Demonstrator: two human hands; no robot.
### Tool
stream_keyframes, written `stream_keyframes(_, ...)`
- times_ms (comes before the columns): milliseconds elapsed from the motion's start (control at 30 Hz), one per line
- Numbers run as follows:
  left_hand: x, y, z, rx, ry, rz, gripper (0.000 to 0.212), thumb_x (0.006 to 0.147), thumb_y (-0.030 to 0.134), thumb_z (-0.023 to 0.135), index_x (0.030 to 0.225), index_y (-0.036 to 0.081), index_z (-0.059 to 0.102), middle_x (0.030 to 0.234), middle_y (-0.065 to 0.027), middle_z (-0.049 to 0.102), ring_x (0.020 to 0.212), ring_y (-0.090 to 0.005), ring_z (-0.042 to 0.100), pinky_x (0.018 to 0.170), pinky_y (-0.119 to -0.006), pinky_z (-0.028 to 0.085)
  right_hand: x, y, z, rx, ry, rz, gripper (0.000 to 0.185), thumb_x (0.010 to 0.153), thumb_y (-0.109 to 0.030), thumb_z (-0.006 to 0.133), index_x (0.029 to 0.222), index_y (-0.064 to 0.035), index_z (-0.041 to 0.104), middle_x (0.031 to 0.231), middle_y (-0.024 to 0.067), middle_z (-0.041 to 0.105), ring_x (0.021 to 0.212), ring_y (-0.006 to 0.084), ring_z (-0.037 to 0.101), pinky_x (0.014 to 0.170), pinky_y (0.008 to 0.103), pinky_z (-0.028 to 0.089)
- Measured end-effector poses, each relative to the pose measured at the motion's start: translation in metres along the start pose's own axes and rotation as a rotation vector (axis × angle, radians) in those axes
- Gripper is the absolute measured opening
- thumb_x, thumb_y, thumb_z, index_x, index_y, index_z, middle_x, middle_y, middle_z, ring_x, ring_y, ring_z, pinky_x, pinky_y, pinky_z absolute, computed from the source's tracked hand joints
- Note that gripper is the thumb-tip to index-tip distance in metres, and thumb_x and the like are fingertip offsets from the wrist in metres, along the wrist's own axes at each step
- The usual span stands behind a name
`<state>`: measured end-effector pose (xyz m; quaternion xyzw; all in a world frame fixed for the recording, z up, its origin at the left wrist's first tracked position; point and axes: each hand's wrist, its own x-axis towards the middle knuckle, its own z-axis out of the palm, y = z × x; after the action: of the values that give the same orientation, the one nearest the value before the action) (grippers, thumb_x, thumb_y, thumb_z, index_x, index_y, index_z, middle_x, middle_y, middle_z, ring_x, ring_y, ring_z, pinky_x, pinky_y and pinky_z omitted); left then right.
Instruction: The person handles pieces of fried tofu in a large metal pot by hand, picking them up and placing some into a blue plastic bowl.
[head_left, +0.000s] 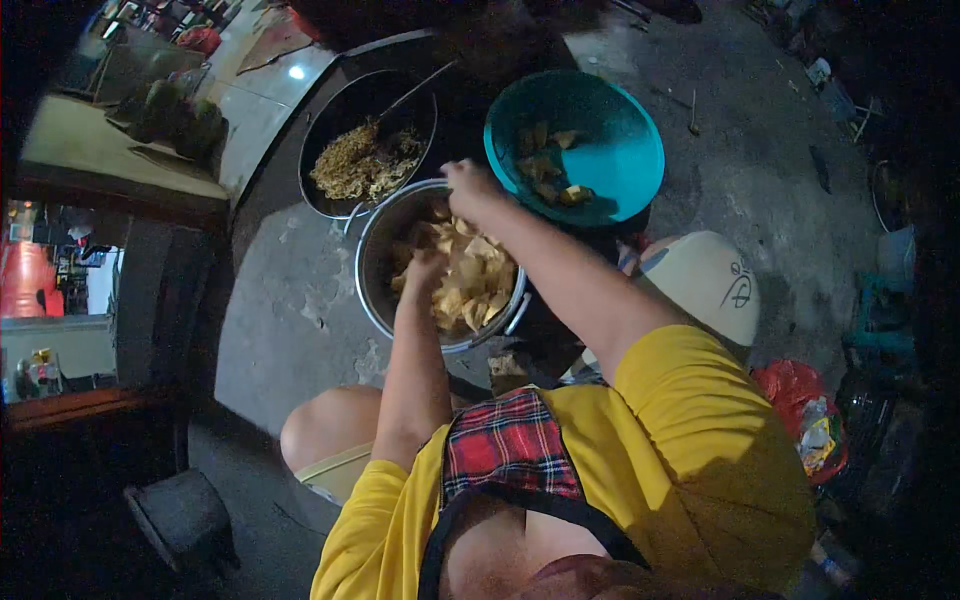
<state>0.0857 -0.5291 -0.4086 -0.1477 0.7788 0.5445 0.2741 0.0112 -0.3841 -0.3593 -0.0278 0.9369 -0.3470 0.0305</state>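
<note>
A round metal pot (363, 289) with side handles stands on the floor before me, holding many pale yellow-brown food pieces (469, 281). My left hand (427, 268) reaches down inside it among the pieces; its fingers are blurred and partly hidden. Across the pot's far rim lies my right hand (471, 189), its fingertips beyond the edge. Whether it grips the rim or a piece cannot be made out. Just beyond, at the right, a teal plastic basin (622, 165) contains several brownish chunks (541, 161) and one yellowish piece (576, 195).
Left of the basin sits a dark wok (319, 142) of shredded brownish food (352, 169), a long-handled utensil (416, 91) leaning in it. My knees flank the pot on the concrete floor (285, 300). A red plastic bag (787, 386) lies at the right; a dark container (184, 517) stands lower left.
</note>
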Motion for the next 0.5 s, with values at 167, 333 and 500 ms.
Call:
stream_keyframes(167,0.009,-0.055,0.013,0.837,-0.023,0.098,0.032,0.061,0.029,0.058,0.084,0.007,0.054,0.081,-0.0097,0.056,0.073,-0.0241,0.053,0.062,-0.033,0.042,0.006,0.032,-0.035,-0.354,-0.049,0.234,0.037,0.068,-0.014,0.049,0.104,-0.0093,0.040,0.109,0.0155,0.037,0.101,0.0330,0.035,0.078,0.0438,0.035)
stream_keyframes(333,-0.017,-0.004,0.046,1.070,-0.057,0.167,0.047,0.056,0.039,0.058,0.092,0.010,0.054,0.088,-0.0117,0.055,0.084,-0.0257,0.052,0.070,-0.032,0.042,-0.012,0.038,-0.020,-0.342,0.030,0.035,0.036,0.065,-0.010,0.049,0.101,-0.0077,0.043,0.116,0.0153,0.030,0.107,0.0347,0.026,0.084,0.0538,0.021)
stream_keyframes(500,0.002,-0.028,0.021,1.129,0.000,0.129,0.036,0.063,0.033,0.053,0.088,0.008,0.056,0.084,-0.0090,0.057,0.071,-0.0226,0.054,0.063,-0.031,0.042,-0.024,-0.023,-0.004,-0.107,-0.120,-0.221,0.040,0.063,-0.007,0.048,0.104,-0.0064,0.044,0.117,0.0163,0.027,0.107,0.0334,0.025,0.087,0.0446,0.022)
